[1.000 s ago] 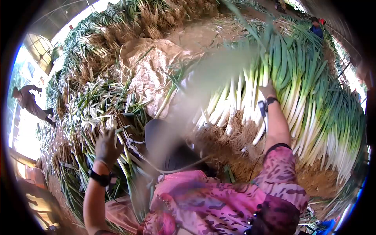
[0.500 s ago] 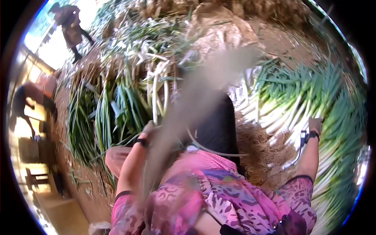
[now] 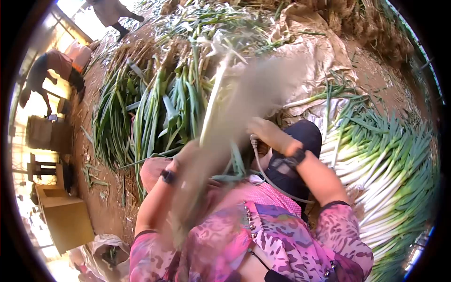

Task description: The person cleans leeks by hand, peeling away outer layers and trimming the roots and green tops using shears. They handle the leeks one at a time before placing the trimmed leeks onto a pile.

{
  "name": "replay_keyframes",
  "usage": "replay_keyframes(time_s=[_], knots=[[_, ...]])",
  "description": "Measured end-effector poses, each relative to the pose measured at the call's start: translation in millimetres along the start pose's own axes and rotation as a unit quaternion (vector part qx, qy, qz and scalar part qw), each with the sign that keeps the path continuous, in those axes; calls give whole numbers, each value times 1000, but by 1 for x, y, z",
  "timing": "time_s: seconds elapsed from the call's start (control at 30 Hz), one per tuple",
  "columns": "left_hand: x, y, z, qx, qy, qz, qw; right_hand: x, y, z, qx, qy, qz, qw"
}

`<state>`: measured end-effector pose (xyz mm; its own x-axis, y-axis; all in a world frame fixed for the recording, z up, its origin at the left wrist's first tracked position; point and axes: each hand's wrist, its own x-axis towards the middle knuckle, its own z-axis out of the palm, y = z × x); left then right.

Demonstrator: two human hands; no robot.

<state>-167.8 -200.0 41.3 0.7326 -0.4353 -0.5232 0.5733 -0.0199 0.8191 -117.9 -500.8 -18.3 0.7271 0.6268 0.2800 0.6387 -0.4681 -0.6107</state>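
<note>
My left hand (image 3: 188, 152) is closed around a long leek (image 3: 213, 101) with a white stem, which stands up in front of me. Near my lap, my right hand (image 3: 270, 135) is beside a hose end (image 3: 254, 139); a blurred strip across the view hides its fingertips. To the right, trimmed leeks (image 3: 371, 169) lie in a wide row, white stems toward me and green leaves outward. Untrimmed leeks (image 3: 159, 108) with drooping leaves lie in bunches at the left.
A brown sheet (image 3: 324, 51) covers ground ahead. Leaf scraps (image 3: 206, 21) are piled behind the bunches. One person (image 3: 58, 68) bends at the left; another (image 3: 110, 14) stands at the top. A yellow box (image 3: 68, 221) is at the lower left.
My right hand has left the leek row and come in to the middle by the hose. My left hand has risen slightly. The whole view has shifted.
</note>
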Motion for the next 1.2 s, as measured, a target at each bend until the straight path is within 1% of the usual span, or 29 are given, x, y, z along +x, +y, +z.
replay_keyframes(time_s=[0.07,0.1,0.13,0.17,0.2,0.23,0.27,0.33,0.37,0.4,0.43,0.47,0.5,0.57,0.6,0.63,0.67,0.7,0.73,0.77,0.8,0.83,0.87,0.93,0.97,1.0,1.03,1.13,1.2], knots=[[-8,-37,-18,95,6,-13,995,44,50,81,60,48,68,995],[-10,-56,-25,143,7,-21,989,55,78,128,12,96,80,992],[-11,-63,-31,192,6,-31,981,69,92,161,-34,145,92,984],[-11,-57,-31,221,44,4,974,78,59,151,55,181,99,977],[-16,-26,-16,130,15,-23,991,89,22,138,148,220,99,959],[-7,-12,-20,120,20,-15,993,100,-16,123,235,259,92,932],[1,-4,-25,109,25,-9,994,101,-32,116,252,231,99,935],[16,-2,-25,-66,52,81,993,101,-36,121,226,165,116,953],[19,7,-27,-49,101,57,992,100,-32,130,205,148,126,959],[26,7,-37,-87,114,58,988,97,-10,158,164,174,145,960],[26,14,-40,-53,129,72,988,94,13,185,125,198,166,958],[22,20,-41,-18,144,83,986,85,33,208,94,198,221,950],[16,26,-41,-12,139,91,986,76,52,227,64,196,275,939],[10,28,-43,-18,128,78,988,56,80,252,6,186,379,906],[7,29,-45,-20,124,73,989,50,87,250,36,147,431,890],[2,38,-41,11,124,63,990,47,87,241,61,105,481,868],[-8,41,-28,-29,125,79,989,46,86,233,136,67,497,854],[-3,33,-33,7,131,94,987,48,77,217,205,29,516,831],[9,18,-45,41,137,109,984,47,90,238,193,106,479,850],[23,8,-68,7,145,5,989,53,77,224,228,135,449,853],[23,7,-65,-40,114,29,992,60,55,201,261,164,419,854],[24,9,-58,-86,82,55,991,65,37,183,228,135,400,877],[34,2,-59,-52,85,59,993,68,18,167,196,107,382,897],[61,-12,-62,106,118,72,985,83,-30,135,261,81,369,889],[71,-12,-60,152,128,81,977,83,-4,194,208,93,281,932],[72,5,-53,125,111,30,985,79,7,222,195,85,233,949],[72,10,-50,159,101,47,981,75,18,250,184,79,184,962],[63,21,-56,261,77,99,957,69,-28,212,278,5,156,948],[55,31,-62,308,65,120,942,69,-73,159,338,-46,134,930]])
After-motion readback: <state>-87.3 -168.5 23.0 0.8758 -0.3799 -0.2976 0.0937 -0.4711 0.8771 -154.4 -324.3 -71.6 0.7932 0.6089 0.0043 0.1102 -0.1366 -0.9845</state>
